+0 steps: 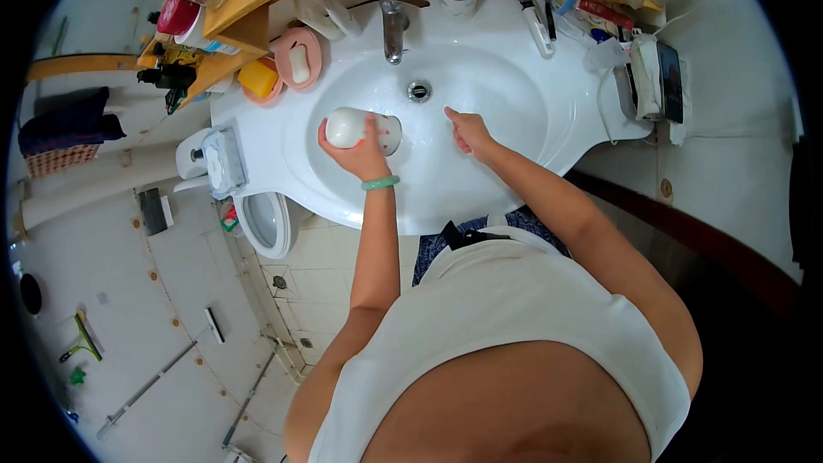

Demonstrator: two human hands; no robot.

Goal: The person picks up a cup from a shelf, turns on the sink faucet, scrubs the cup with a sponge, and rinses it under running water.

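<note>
Holding step apparently in hand: left hand (pixel 363 157) grips a sideways white cup (pixel 346 127) near left edge of basin (pixel 506 94), right hand (pixel 470 133) half-curled; next move calls for steady grip.

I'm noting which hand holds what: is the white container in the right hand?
No, the left hand grips the white container, while the right hand is apart from it.

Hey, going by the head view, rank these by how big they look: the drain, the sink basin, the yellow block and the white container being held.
Largest to smallest:
1. Sink basin
2. White container
3. Yellow block
4. Drain
</note>
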